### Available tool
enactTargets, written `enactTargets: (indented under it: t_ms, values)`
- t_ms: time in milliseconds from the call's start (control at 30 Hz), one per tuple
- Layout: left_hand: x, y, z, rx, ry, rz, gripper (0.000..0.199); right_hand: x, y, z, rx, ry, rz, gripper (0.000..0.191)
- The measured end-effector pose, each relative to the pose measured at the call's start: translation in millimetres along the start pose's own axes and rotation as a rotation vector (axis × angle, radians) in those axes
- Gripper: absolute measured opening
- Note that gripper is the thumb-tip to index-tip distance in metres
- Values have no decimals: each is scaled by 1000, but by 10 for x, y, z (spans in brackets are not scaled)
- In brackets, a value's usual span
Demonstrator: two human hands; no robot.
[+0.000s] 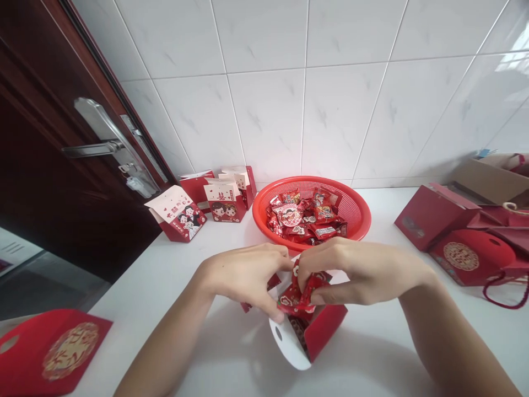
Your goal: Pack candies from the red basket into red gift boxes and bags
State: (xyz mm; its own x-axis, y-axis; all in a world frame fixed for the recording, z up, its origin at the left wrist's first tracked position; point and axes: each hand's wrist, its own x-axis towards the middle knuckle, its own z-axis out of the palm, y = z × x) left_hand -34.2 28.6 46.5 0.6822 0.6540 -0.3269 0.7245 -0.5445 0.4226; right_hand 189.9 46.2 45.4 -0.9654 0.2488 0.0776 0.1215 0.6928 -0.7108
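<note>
Right hand (351,273): pinching red packets (295,295) at the open red box's (325,333) mouth.
Left hand (248,273): grasping that box, thumb by its white flap (292,348).
Red basket (363,218): on the counter (227,358), just beyond the box, holding wrapped sweets (324,214).

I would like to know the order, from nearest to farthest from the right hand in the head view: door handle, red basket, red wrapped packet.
1. Red wrapped packet: at the right hand's fingertips, touching.
2. Red basket: just beyond the hand.
3. Door handle: far left, on the dark door.
</note>
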Motion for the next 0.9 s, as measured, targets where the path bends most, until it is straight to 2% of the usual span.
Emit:
enactTargets:
  t_ms: [100,200,333,467,667,767,900]
  values:
    - [1,-6,-26,1,-61,-37,45,3,27,21,-44,-33,78,13]
    - [-1,-23,-20,-13,-70,-57,51,-14,34,36,-127,-51,161,12]
    - [-14,-55,16,-76,-67,-55,57,-10,56,59,-155,-169,211,11]
    - [-17,-70,27,-107,-62,-46,66,8,82,57,-204,-123,303,13]
    - [-6,-46,6,-60,-70,-61,59,16,68,30,-208,-62,325,15]
    - [-1,-35,22,-50,-54,-57,55,26,54,35,-181,-61,374,25]
    - [3,-32,42,-31,-22,-52,53,55,47,63,-204,-97,371,35]
